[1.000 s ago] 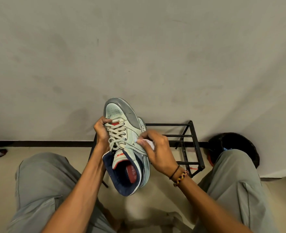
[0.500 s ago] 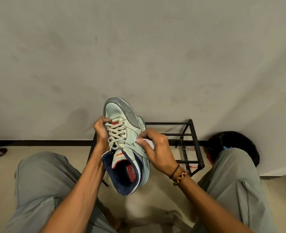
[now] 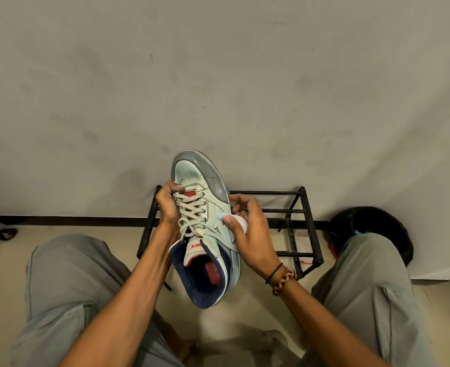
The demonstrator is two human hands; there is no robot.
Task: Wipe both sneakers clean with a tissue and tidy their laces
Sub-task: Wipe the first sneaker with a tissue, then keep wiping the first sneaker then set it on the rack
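1. Right hand has shifted slightly along the sneaker's side; fingers pinch the tissue against it.
2. Left hand grips the laces side.
3. Sneaker held aloft before the rack.

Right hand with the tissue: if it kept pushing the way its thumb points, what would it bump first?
The sneaker side panel; the right hand presses the tissue there already, it seems.
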